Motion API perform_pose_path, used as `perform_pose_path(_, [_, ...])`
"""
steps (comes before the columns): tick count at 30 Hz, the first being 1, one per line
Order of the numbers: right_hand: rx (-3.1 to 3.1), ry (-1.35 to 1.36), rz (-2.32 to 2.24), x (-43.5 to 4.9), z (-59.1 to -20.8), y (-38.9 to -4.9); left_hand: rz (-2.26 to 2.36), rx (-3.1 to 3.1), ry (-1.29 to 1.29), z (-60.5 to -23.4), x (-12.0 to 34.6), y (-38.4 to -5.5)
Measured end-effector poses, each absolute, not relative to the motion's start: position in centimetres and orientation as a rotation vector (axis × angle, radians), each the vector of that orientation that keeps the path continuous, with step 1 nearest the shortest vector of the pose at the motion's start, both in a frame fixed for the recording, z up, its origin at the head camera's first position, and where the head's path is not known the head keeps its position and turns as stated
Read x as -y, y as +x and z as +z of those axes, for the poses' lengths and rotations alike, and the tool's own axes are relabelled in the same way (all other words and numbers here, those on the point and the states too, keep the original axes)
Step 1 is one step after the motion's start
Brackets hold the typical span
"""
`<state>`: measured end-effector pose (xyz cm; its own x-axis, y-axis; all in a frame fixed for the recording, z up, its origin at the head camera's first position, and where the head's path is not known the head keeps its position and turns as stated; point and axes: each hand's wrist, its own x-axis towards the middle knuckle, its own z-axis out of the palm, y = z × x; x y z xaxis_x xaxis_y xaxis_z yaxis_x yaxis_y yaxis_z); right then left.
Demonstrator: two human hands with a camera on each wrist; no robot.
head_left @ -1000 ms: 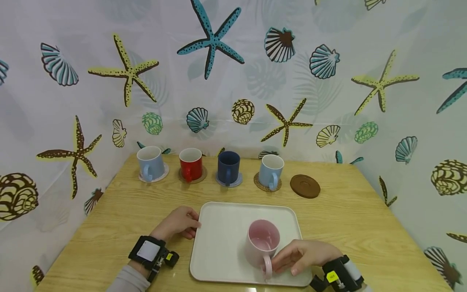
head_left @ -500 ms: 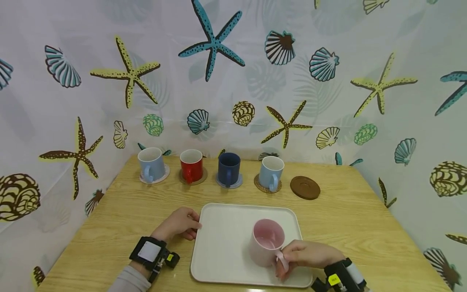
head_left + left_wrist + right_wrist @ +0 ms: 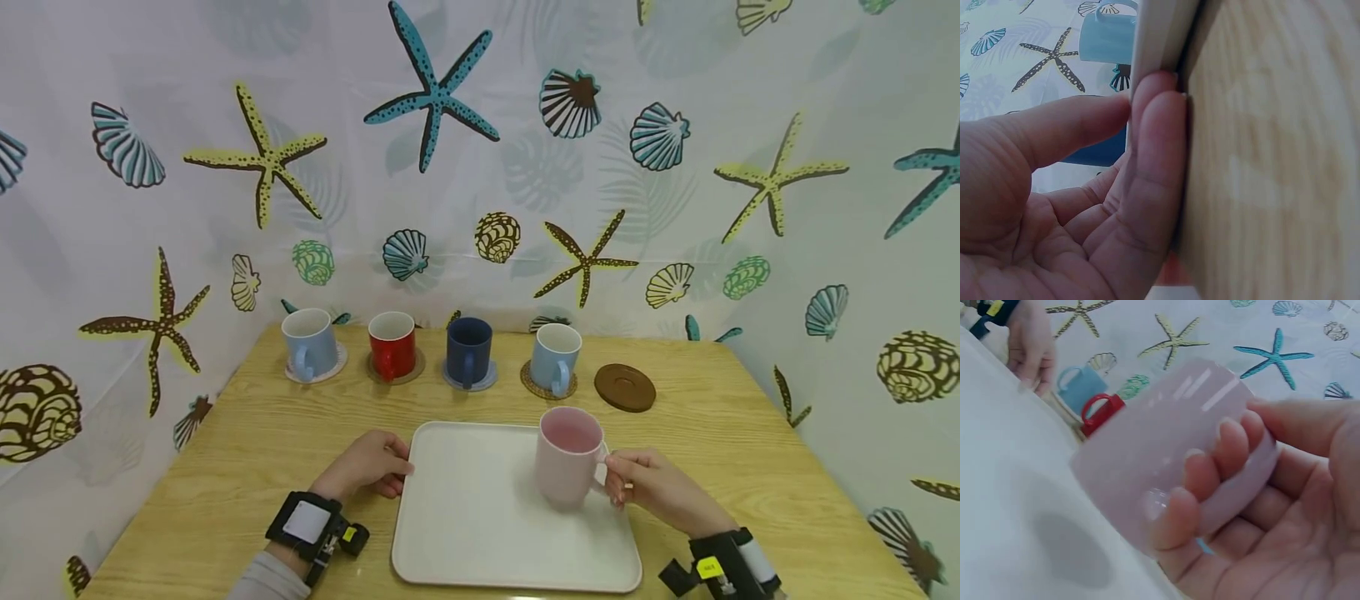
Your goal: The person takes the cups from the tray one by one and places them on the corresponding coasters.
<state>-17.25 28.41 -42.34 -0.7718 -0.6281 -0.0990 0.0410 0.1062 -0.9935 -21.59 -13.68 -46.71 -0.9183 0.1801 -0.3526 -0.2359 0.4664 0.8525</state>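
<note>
My right hand [image 3: 663, 487] grips the handle of a pale pink mug [image 3: 562, 475]. In the right wrist view the fingers curl through the handle, and the mug [image 3: 1154, 444] hangs above the white tray [image 3: 997, 506], casting a shadow on it. The mug is upright over the tray's right part in the head view. At the left edge of the cream-white tray [image 3: 480, 533], my left hand [image 3: 363, 467] holds the rim. Its thumb lies at the top edge and its fingertips press the outer side, as the left wrist view shows.
Along the back stand a light blue mug [image 3: 311, 350], a red mug [image 3: 393, 348], a navy mug [image 3: 468, 354] and another light blue mug [image 3: 553, 358], each on a coaster. A bare brown coaster [image 3: 625, 387] lies right of them. A patterned curtain [image 3: 480, 167] encloses the table.
My right hand took hold of the pink mug's handle, lifted the mug and moved it back and slightly right over the tray. My left hand stays at the tray's edge.
</note>
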Motion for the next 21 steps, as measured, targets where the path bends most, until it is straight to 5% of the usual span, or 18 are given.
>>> perform_pose_path(10, [-2.326,-0.103,-2.141,-30.0,-40.0,-20.0,1.439,-2.332,-0.055,-46.7,13.8,-21.6])
perform_pose_path(21, [-2.494,0.362,-2.314,-31.1,-42.4,-26.6,1.445,-2.333,-0.046,-46.8,13.7,-21.6])
